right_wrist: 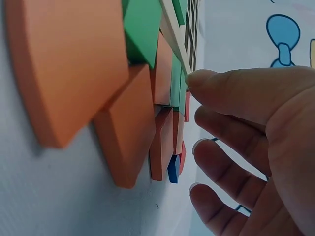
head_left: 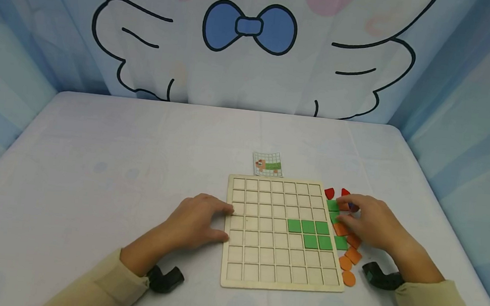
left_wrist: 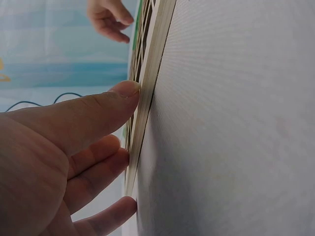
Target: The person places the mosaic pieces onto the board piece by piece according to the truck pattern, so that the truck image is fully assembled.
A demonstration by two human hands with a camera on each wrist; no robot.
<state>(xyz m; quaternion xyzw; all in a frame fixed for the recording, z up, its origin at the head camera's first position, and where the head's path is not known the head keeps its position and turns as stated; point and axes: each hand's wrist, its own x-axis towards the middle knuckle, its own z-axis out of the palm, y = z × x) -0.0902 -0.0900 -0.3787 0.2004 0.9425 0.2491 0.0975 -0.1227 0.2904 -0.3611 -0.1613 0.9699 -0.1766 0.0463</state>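
Note:
A pale wooden grid board (head_left: 261, 257) lies on the table. Green square tiles (head_left: 308, 227) fill three cells in one row and two in the row below. At the board's left edge is my left hand (head_left: 196, 221), its thumb (left_wrist: 110, 101) and fingers touching the rim without curling round it. My right hand (head_left: 374, 221) hovers over loose pieces by the right edge, thumb and fingers apart, with nothing between them in the right wrist view. Below it are green tiles (head_left: 340, 243), orange tiles (head_left: 353, 255) and a blue piece (right_wrist: 173, 168), partly covered in the head view.
Behind the board lies a small card (head_left: 267, 164) picturing a green and orange figure on a grid. Two round orange pieces (head_left: 349, 278) sit near the board's lower right corner, and red pieces (head_left: 329, 193) near the upper right. Printed curtains (head_left: 244, 73) surround the white table.

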